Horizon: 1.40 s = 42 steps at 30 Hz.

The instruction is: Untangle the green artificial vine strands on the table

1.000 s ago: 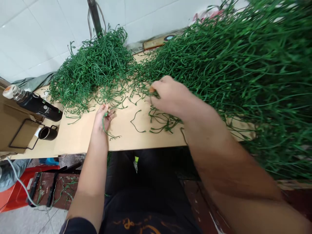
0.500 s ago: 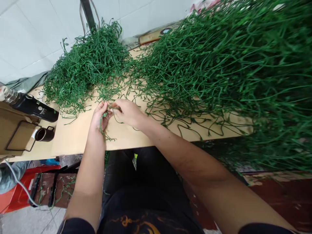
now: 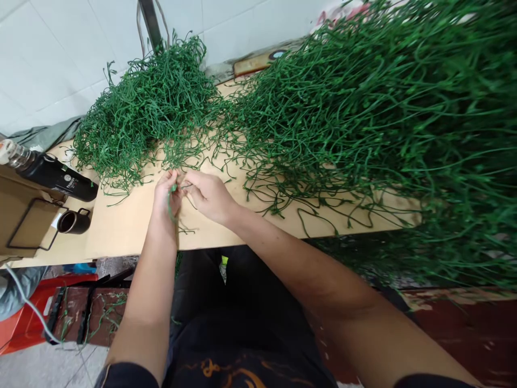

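My left hand (image 3: 165,195) is closed on a thin green plastic-looking stem (image 3: 171,207), which trails down past the palm. Close against it, my right hand (image 3: 210,197) pinches with thumb and forefinger at what looks like the end of a stem, small and partly hidden by the fingers. Both sets of fingertips meet just above the table board (image 3: 121,226). Beyond them lies a tangled heap of green stems (image 3: 141,108), and a much larger heap of longer stems (image 3: 347,113) spreads over the right side and past the board's front edge.
On the left are a black bottle (image 3: 60,175) lying tilted, a dark mug (image 3: 74,221) and a cardboard box (image 3: 24,221) with a wire frame. A wooden-looking block (image 3: 252,64) rests near the tiled wall (image 3: 242,27). Below left, a red container (image 3: 28,323) stands on the floor.
My right hand has shifted slightly down and its fingers have turned a little at the left fingertips. The left hand stays nearly in place with its stem.
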Available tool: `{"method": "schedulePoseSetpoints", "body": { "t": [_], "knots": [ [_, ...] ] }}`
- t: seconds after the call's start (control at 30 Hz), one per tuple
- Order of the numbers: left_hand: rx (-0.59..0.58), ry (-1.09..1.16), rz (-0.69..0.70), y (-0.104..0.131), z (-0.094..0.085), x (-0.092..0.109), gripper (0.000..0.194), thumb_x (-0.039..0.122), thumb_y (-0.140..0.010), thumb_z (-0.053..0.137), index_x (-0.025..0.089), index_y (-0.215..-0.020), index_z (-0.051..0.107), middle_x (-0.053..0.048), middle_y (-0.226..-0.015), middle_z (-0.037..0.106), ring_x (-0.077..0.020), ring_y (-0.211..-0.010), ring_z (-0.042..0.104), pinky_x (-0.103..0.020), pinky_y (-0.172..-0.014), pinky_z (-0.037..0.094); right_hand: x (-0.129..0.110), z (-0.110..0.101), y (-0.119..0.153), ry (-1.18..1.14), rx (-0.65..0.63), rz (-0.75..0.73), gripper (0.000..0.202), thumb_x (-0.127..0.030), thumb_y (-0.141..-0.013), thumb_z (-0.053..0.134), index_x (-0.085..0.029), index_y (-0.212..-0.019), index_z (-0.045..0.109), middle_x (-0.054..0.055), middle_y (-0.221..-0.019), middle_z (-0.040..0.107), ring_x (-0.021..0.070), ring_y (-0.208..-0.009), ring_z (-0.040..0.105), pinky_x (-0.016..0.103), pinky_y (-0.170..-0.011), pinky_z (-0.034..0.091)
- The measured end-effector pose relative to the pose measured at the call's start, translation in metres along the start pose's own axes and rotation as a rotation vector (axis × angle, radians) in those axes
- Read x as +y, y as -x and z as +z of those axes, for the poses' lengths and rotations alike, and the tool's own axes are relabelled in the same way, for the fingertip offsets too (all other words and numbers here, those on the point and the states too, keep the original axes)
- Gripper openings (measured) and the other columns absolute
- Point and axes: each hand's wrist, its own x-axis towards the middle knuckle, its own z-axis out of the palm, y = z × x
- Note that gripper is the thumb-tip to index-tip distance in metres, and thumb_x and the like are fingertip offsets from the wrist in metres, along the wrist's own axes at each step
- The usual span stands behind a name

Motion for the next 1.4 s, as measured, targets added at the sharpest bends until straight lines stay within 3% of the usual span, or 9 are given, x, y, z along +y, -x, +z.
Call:
{"method": "schedulePoseSetpoints", "body": {
  "t": [0.13, 0.2, 0.37, 0.5, 0.7, 0.87, 1.0, 1.17, 1.4],
  "knots": [
    [0.096, 0.129, -0.007, -0.006, 0.002, 0.005, 0.029, 0.011, -0.09, 0.036, 0.018, -0.061, 0.034, 0.006, -0.047, 0.031, -0.0036, -0.041, 0.032, -0.016, -0.045, 0.029, -0.025, -0.01, 0.02, -0.019, -0.107, -0.075, 0.012, -0.019, -0.083, 0.035, -0.021, -0.073, 0.041, 0.001, -0.069, 0.051, 0.0115, -0.064, 0.048, 0.024, -0.062, 0.037],
    [0.026, 0.072, -0.016, -0.002, 0.002, 0.006, 0.026, 0.01, -0.089, 0.039, 0.017, -0.064, 0.039, 0.005, -0.051, 0.037, -0.004, -0.044, 0.035, -0.016, -0.046, 0.031, -0.028, -0.021, 0.018, 0.079, -0.103, -0.091, 0.009, -0.021, -0.08, 0.04, -0.02, -0.071, 0.042, 0.002, -0.071, 0.052, 0.0121, -0.065, 0.048, 0.025, -0.063, 0.037],
    [-0.275, -0.097, -0.089, 0.012, -0.002, 0.003, 0.01, 0.011, -0.078, 0.057, 0.014, -0.071, 0.051, 0.003, -0.063, 0.048, -0.0027, -0.05, 0.042, -0.016, -0.049, 0.035, -0.002, -0.048, -0.009, 0.068, 0.103, 0.157, 0.008, -0.02, -0.081, 0.044, -0.018, -0.086, 0.05, 0.001, -0.072, 0.054, 0.0096, -0.055, 0.044, 0.026, -0.058, 0.035],
    [-0.381, -0.198, -0.122, 0.017, -0.002, 0.002, 0.011, 0.015, -0.075, 0.062, 0.014, -0.07, 0.053, 0.003, -0.06, 0.046, -0.0035, -0.049, 0.042, -0.018, -0.05, 0.036, 0.014, -0.042, -0.016, 0.184, 0.084, 0.184, 0.022, -0.016, -0.079, 0.049, -0.014, -0.101, 0.052, 0.004, -0.085, 0.06, 0.0114, -0.061, 0.049, 0.027, -0.063, 0.037],
    [-0.441, -0.263, -0.107, 0.015, -0.001, 0.002, 0.016, 0.021, -0.072, 0.067, 0.014, -0.07, 0.053, 0.004, -0.059, 0.047, -0.0039, -0.052, 0.045, -0.018, -0.052, 0.038, 0.022, -0.024, -0.013, 0.425, 0.059, 0.238, 0.025, -0.011, -0.078, 0.043, -0.014, -0.1, 0.056, 0.009, -0.096, 0.063, 0.0197, -0.083, 0.055, 0.031, -0.074, 0.039],
    [-0.377, -0.352, -0.064, 0.01, -0.002, 0.0, 0.023, 0.025, -0.066, 0.072, 0.015, -0.077, 0.055, 0.003, -0.065, 0.056, -0.0055, -0.055, 0.053, -0.017, -0.054, 0.044, 0.024, -0.028, -0.012, 0.511, 0.014, 0.191, 0.023, -0.011, -0.079, 0.041, -0.014, -0.094, 0.058, 0.011, -0.097, 0.063, 0.021, -0.086, 0.055, 0.031, -0.076, 0.039],
    [-0.346, -0.3, -0.04, 0.009, -0.001, -0.003, 0.028, 0.038, -0.072, 0.068, 0.016, -0.086, 0.057, 0.003, -0.068, 0.058, -0.0055, -0.054, 0.053, -0.017, -0.052, 0.045, 0.018, -0.028, -0.008, 0.625, -0.045, 0.169, 0.026, -0.013, -0.083, 0.038, -0.013, -0.098, 0.059, 0.012, -0.101, 0.061, 0.0214, -0.085, 0.056, 0.031, -0.072, 0.038],
    [-0.221, -0.347, -0.021, 0.009, 0.004, -0.003, 0.023, 0.026, -0.07, 0.072, 0.017, -0.075, 0.052, 0.006, -0.058, 0.054, -0.0029, -0.043, 0.048, -0.014, -0.044, 0.037, 0.01, -0.025, -0.005, 0.657, -0.118, 0.147, 0.029, -0.017, -0.087, 0.036, -0.014, -0.103, 0.06, 0.012, -0.104, 0.061, 0.0211, -0.082, 0.056, 0.032, -0.068, 0.036],
    [-0.201, -0.389, 0.01, 0.009, 0.006, -0.003, 0.02, 0.029, -0.08, 0.061, 0.018, -0.073, 0.046, 0.007, -0.049, 0.047, -0.0049, -0.042, 0.048, -0.015, -0.042, 0.031, 0.017, -0.033, -0.001, 0.613, -0.028, 0.246, 0.023, -0.018, -0.085, 0.043, -0.014, -0.096, 0.064, 0.012, -0.098, 0.062, 0.0214, -0.083, 0.056, 0.032, -0.071, 0.037]
  ]
}}
